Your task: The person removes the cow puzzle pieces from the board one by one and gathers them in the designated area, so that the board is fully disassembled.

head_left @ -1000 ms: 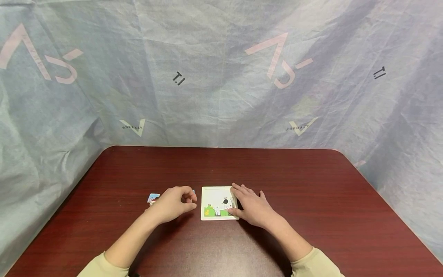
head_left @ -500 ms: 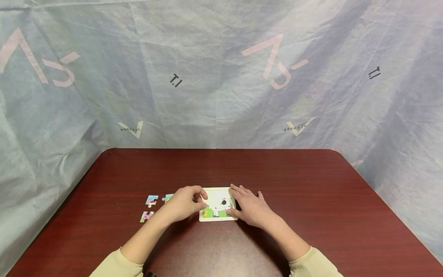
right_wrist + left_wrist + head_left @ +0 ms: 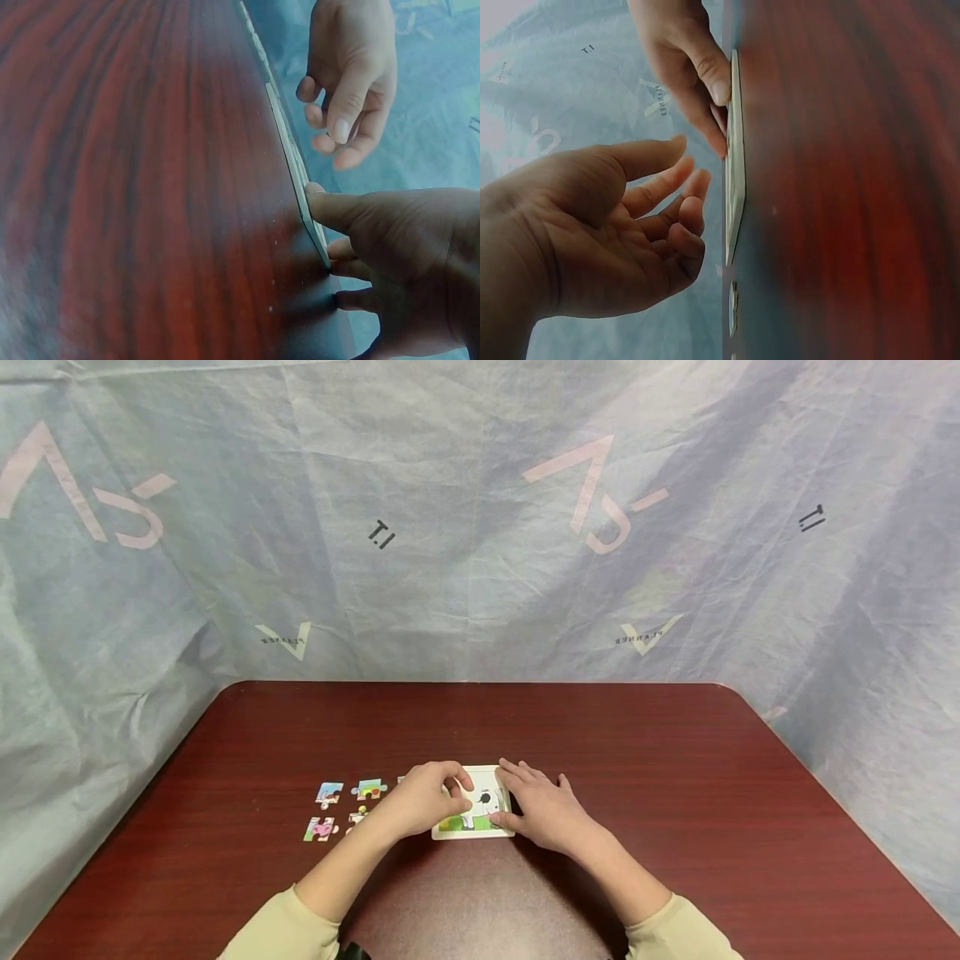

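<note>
A flat puzzle board point(image 3: 474, 836) with a pale rim lies on the table. Its picture shows a white animal with a dark patch on green grass. My left hand point(image 3: 424, 797) hovers over the board's left part. In the left wrist view, the left hand's point(image 3: 607, 225) thumb and loosely bent fingers stand apart with nothing visible between them. The fingers and thumb of my right hand point(image 3: 546, 808) rest on the board's right side. Puzzle pieces lie left of the board, such as one with blue and red point(image 3: 328, 794) and one with pink point(image 3: 321, 829).
Further pieces, one blue-green point(image 3: 369, 789) and one whitish point(image 3: 358, 816), lie near my left forearm, which partly hides them. The dark red table point(image 3: 675, 760) stretches out all round. A grey cloth point(image 3: 472, 527) with printed marks hangs behind the table's far edge.
My left hand has moved right, from beside the board to above it, uncovering several pieces on the left. My right hand stays on the board's right side.
</note>
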The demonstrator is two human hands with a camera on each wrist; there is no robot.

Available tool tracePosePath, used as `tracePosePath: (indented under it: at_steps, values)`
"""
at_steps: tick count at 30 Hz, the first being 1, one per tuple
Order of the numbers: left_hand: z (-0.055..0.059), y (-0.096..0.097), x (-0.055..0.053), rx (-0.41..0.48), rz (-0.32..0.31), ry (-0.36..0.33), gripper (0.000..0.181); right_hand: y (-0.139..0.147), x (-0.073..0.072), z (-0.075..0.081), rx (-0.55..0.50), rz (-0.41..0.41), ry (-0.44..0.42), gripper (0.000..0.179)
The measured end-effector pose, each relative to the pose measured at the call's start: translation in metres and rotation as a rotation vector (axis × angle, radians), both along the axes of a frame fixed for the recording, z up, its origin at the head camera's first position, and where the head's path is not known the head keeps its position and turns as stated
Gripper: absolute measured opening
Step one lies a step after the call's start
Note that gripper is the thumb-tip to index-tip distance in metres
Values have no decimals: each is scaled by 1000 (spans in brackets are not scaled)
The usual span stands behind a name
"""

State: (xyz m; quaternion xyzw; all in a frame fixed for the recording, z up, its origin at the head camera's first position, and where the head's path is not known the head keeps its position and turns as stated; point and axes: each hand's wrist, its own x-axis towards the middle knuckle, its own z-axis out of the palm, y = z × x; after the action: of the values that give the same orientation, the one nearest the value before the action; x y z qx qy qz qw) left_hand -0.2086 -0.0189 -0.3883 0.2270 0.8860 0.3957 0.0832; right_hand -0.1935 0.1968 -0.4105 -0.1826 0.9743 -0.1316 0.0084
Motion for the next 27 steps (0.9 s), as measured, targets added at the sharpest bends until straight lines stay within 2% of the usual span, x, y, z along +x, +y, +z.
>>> tracePosePath:
  at_steps: [11, 20, 27]
  values:
    - [-5, 16, -5, -29, -26, -6, 19, -1, 1, 2, -2, 14, 1, 69]
    - [-7, 25, -4, -74, -46, 14, 25, 0, 3, 3, 9, 23, -8, 69]
    - [-7, 31, -4, -131, -6, -3, 37, 1, 2, 2, 10, 19, -5, 69]
